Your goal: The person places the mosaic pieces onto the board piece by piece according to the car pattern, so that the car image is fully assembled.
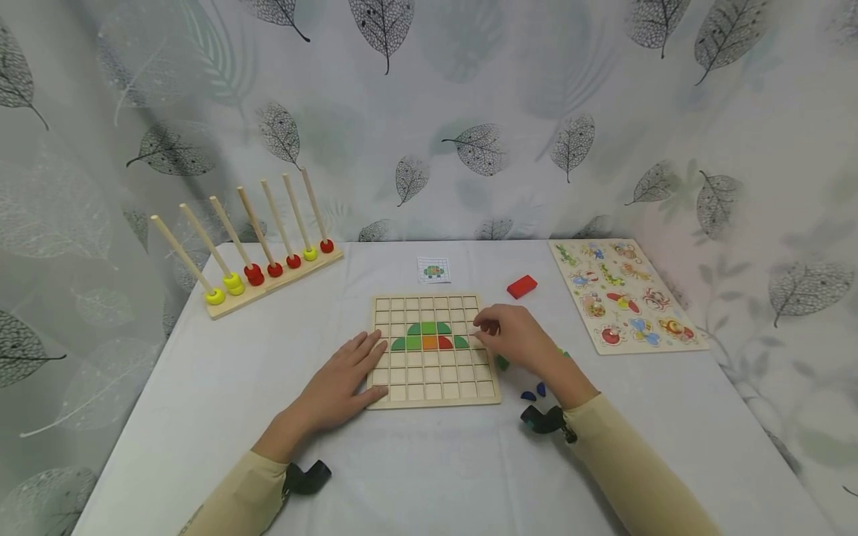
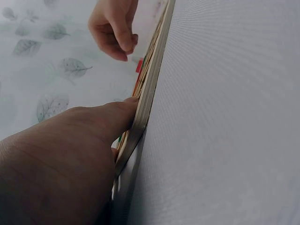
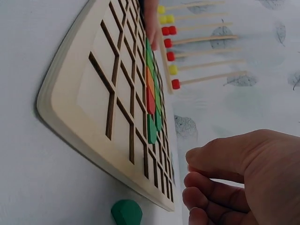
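A wooden grid board (image 1: pixel 436 397) lies in front of me with green, orange and red pieces (image 1: pixel 429 342) set in two rows of its cells. My left hand (image 1: pixel 345 380) rests on the board's left side, fingers stretched out, and its thumb (image 2: pixel 123 112) presses the near edge. Over the right edge is my right hand (image 1: pixel 516 339), with loosely bent fingers and the thumb close to the index finger. No piece shows between these fingers in the right wrist view. A green piece (image 3: pixel 126 212) lies beside the board, below that hand.
Blue pieces (image 1: pixel 529 395) lie near the right wrist. Behind the board are a small picture card (image 1: pixel 434 270) and a red block (image 1: pixel 521 286). A peg rack with red and yellow beads (image 1: pixel 275 283) stands back left; an animal puzzle board (image 1: pixel 626 298) lies right.
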### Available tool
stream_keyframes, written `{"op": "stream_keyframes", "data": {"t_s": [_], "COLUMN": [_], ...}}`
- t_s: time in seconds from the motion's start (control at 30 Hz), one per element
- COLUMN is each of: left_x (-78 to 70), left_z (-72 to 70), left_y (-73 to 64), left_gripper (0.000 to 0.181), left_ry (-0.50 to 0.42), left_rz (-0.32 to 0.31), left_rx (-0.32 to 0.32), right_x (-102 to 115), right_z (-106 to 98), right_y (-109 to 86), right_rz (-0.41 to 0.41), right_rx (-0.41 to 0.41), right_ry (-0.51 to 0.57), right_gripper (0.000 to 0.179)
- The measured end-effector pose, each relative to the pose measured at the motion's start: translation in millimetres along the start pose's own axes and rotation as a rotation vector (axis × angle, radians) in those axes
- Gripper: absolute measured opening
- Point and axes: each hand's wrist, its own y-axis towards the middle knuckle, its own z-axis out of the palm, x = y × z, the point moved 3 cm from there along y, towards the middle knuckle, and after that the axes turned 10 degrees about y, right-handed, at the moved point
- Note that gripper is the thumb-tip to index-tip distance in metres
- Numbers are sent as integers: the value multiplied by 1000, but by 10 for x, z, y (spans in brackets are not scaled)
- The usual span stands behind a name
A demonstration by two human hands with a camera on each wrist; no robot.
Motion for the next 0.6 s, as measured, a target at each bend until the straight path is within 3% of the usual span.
{"op": "stream_keyframes", "data": {"t_s": [0.6], "left_x": [-12], "left_z": [-1], "left_y": [6], "left_gripper": [81], "left_ry": [-2], "left_rz": [11], "left_rx": [-27], "right_x": [-224], "right_z": [-266], "right_y": [-189], "right_rz": [50], "right_rx": [-41], "right_ry": [-10], "right_gripper": [24]}}
